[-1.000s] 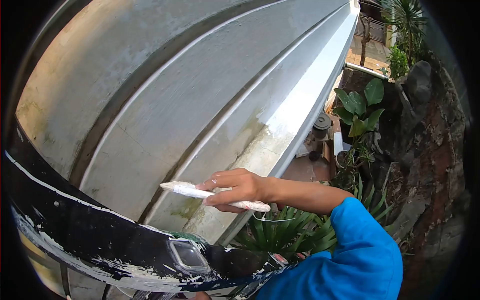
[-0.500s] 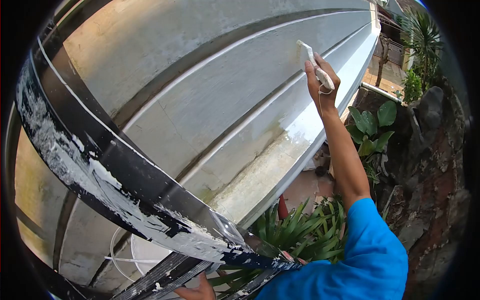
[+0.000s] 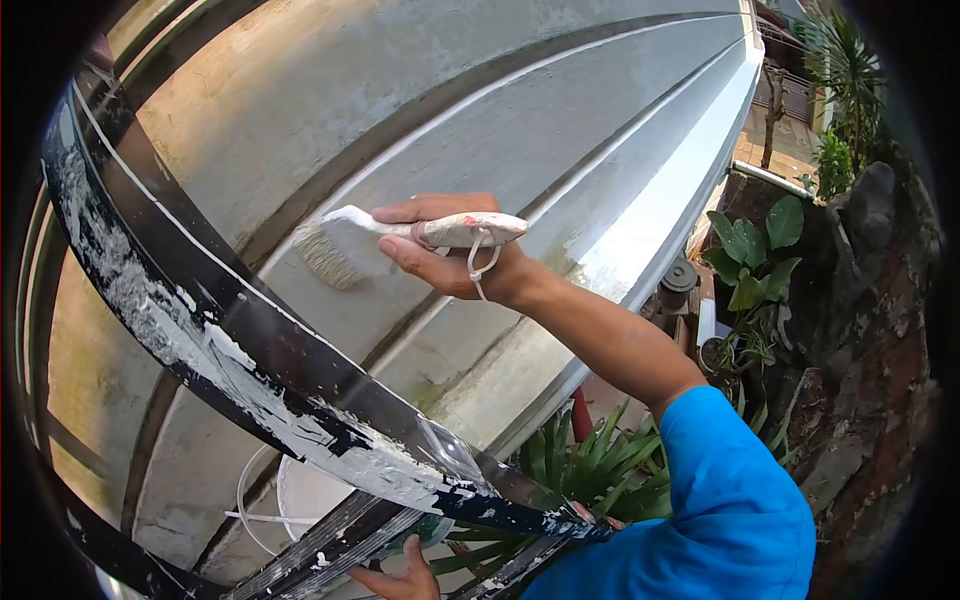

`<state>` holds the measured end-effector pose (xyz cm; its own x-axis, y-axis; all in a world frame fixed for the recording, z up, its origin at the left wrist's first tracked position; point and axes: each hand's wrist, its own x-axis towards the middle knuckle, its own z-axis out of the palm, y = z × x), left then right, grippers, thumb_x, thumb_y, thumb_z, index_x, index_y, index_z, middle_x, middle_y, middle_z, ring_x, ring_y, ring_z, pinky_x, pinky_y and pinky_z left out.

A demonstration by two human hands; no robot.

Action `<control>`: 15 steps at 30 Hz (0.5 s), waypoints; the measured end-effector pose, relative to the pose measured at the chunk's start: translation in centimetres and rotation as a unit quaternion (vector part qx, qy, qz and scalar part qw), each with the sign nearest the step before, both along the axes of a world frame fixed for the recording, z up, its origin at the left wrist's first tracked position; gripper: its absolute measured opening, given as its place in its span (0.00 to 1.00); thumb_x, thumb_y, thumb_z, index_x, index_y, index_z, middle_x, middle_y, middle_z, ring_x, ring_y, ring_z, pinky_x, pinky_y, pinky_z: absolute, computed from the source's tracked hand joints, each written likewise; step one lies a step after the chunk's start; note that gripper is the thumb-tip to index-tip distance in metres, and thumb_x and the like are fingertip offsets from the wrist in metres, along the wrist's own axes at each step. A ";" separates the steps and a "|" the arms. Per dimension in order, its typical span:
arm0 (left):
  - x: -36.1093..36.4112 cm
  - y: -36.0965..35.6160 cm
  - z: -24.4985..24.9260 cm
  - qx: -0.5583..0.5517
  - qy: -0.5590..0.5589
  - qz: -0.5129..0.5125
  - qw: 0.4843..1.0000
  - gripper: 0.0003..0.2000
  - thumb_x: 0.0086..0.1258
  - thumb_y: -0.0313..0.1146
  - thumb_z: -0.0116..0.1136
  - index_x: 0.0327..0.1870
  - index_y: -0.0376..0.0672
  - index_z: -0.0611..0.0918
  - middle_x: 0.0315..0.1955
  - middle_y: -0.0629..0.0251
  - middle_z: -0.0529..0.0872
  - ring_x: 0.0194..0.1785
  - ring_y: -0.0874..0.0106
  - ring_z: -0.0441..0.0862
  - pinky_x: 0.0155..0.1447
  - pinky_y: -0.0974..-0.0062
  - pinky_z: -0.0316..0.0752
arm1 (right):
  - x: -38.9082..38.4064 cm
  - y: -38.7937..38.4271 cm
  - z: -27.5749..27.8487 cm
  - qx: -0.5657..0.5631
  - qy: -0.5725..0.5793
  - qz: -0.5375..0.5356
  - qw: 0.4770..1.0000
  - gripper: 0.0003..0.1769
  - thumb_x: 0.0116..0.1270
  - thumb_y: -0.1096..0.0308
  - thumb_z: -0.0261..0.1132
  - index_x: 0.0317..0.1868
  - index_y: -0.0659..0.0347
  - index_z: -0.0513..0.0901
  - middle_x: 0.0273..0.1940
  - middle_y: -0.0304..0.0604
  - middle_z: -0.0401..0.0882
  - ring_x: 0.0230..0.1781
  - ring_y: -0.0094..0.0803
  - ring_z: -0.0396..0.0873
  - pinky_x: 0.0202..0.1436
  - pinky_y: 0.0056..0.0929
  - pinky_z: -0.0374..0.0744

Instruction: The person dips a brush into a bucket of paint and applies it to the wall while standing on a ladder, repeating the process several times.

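The right hand [image 3: 450, 258] pinches the paintbrush [image 3: 400, 235] by its handle, bristles flat on the wall's [image 3: 560, 110] grey band under a ridge. Strokes should run long along that band, with light pressure. The left hand [image 3: 400, 578] sits low by the ladder [image 3: 200, 330]; I cannot tell its grip.

Soft, even daylight fills the scene and shadows are faint. A pale glare lies on the wall [image 3: 650, 215] right of centre. Fisheye distortion bends straight lines, and black vignetting closes the corners. The brush [image 3: 345, 245] and right hand [image 3: 450, 265] are sharp; the paint-spattered rail [image 3: 200, 335] at lower left looks slightly soft.
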<state>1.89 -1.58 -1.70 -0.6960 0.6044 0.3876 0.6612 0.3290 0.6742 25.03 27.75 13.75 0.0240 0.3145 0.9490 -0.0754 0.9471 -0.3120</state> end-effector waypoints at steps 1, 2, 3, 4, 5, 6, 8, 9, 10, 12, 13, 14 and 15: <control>-0.2 -0.1 0.0 -0.005 0.003 -0.004 1.000 0.59 0.48 0.57 0.76 0.65 0.13 0.56 0.64 0.21 0.60 0.71 0.39 0.58 0.75 0.55 0.51 | 2.7 0.4 0.1 -0.098 0.004 -0.005 0.995 0.12 0.62 0.68 0.70 0.42 0.69 0.85 0.29 0.45 0.85 0.27 0.21 0.80 0.30 0.19 0.79; -0.5 0.0 -0.5 -0.002 0.008 -0.002 1.000 0.59 0.48 0.57 0.76 0.65 0.13 0.56 0.64 0.21 0.60 0.71 0.39 0.58 0.75 0.54 0.51 | 5.6 0.7 0.4 -0.162 0.013 -0.047 0.986 0.13 0.64 0.68 0.69 0.44 0.68 0.85 0.29 0.41 0.85 0.29 0.20 0.80 0.31 0.16 0.78; -1.0 -0.1 -1.1 -0.003 0.013 -0.001 1.000 0.59 0.48 0.58 0.76 0.65 0.13 0.55 0.64 0.21 0.60 0.71 0.39 0.58 0.75 0.54 0.51 | 7.9 2.9 -0.4 -0.080 0.063 -0.096 0.990 0.14 0.65 0.66 0.69 0.46 0.67 0.84 0.30 0.40 0.85 0.30 0.19 0.80 0.34 0.16 0.78; -1.2 -0.2 -1.6 -0.003 0.018 -0.001 1.000 0.60 0.48 0.58 0.76 0.65 0.13 0.55 0.64 0.21 0.60 0.71 0.39 0.58 0.75 0.54 0.51 | 11.2 4.8 -0.8 -0.073 0.054 -0.188 0.978 0.14 0.66 0.67 0.68 0.47 0.68 0.84 0.30 0.40 0.85 0.31 0.20 0.80 0.36 0.17 0.78; -0.8 -0.2 -0.9 -0.019 0.003 0.001 1.000 0.60 0.48 0.58 0.75 0.65 0.12 0.54 0.64 0.21 0.58 0.71 0.39 0.57 0.75 0.54 0.50 | 13.9 5.6 -0.6 -0.100 0.098 -0.198 0.970 0.14 0.65 0.67 0.69 0.47 0.68 0.84 0.31 0.41 0.85 0.32 0.20 0.80 0.38 0.19 0.78; -1.0 -0.2 -1.4 -0.003 0.012 -0.006 1.000 0.60 0.48 0.58 0.75 0.65 0.12 0.55 0.64 0.21 0.59 0.71 0.39 0.57 0.75 0.54 0.50 | 17.2 8.1 -1.2 -0.076 0.118 -0.258 0.956 0.15 0.66 0.66 0.68 0.47 0.69 0.83 0.32 0.41 0.85 0.33 0.20 0.80 0.37 0.20 0.79; -1.5 0.0 -2.2 0.030 0.035 -0.022 0.999 0.58 0.49 0.56 0.76 0.65 0.13 0.56 0.63 0.21 0.60 0.69 0.39 0.59 0.75 0.54 0.51 | 20.3 9.2 -0.8 -0.027 0.077 -0.438 0.895 0.14 0.64 0.69 0.66 0.47 0.69 0.83 0.33 0.47 0.85 0.31 0.32 0.83 0.35 0.27 0.81; -1.2 0.2 -2.2 0.023 0.031 -0.018 0.999 0.57 0.49 0.55 0.76 0.64 0.13 0.57 0.62 0.22 0.61 0.68 0.39 0.60 0.74 0.53 0.52 | 21.3 9.8 -0.1 0.020 0.019 -0.555 0.832 0.14 0.63 0.70 0.66 0.47 0.69 0.83 0.32 0.48 0.84 0.30 0.36 0.84 0.34 0.29 0.81; -0.6 0.2 -1.1 0.009 0.033 -0.014 0.999 0.56 0.49 0.54 0.77 0.64 0.13 0.58 0.61 0.22 0.63 0.67 0.39 0.61 0.73 0.53 0.53 | 21.4 9.9 -0.3 0.058 -0.037 -0.658 0.750 0.14 0.62 0.71 0.65 0.46 0.70 0.83 0.32 0.50 0.84 0.30 0.40 0.84 0.33 0.32 0.82; 0.0 0.3 -0.2 0.010 0.038 -0.013 0.999 0.54 0.50 0.52 0.77 0.63 0.14 0.59 0.59 0.23 0.65 0.65 0.39 0.64 0.72 0.53 0.55 | 17.0 8.9 0.0 0.028 -0.004 -0.583 0.812 0.13 0.59 0.73 0.64 0.44 0.69 0.83 0.31 0.52 0.82 0.29 0.46 0.83 0.33 0.37 0.81; 0.0 0.2 0.0 0.023 0.043 -0.020 0.999 0.53 0.50 0.51 0.77 0.62 0.14 0.60 0.58 0.24 0.66 0.64 0.40 0.64 0.71 0.53 0.56 | 13.4 7.1 -0.1 0.037 -0.011 -0.563 0.825 0.13 0.57 0.74 0.65 0.43 0.69 0.83 0.33 0.52 0.82 0.31 0.46 0.83 0.34 0.37 0.81; 0.1 0.3 0.1 0.039 0.047 -0.028 0.998 0.52 0.50 0.50 0.78 0.62 0.15 0.60 0.57 0.25 0.67 0.63 0.40 0.65 0.70 0.53 0.56 | 10.2 5.3 -0.4 0.097 -0.012 -0.539 0.837 0.10 0.59 0.76 0.64 0.41 0.70 0.83 0.36 0.53 0.83 0.31 0.46 0.83 0.36 0.33 0.82; 0.2 0.4 0.2 0.046 0.046 -0.036 0.997 0.52 0.50 0.50 0.78 0.63 0.16 0.60 0.58 0.25 0.67 0.63 0.41 0.66 0.70 0.53 0.57 | 6.8 3.2 -0.8 0.122 -0.009 -0.493 0.861 0.11 0.57 0.77 0.65 0.41 0.70 0.83 0.36 0.54 0.83 0.31 0.45 0.83 0.36 0.33 0.82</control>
<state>2.13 -1.13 -1.52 -0.6110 0.6108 0.5036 0.7413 0.2182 0.6347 31.85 30.98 12.91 0.1498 -0.0597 0.9869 0.8064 0.5849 -0.0870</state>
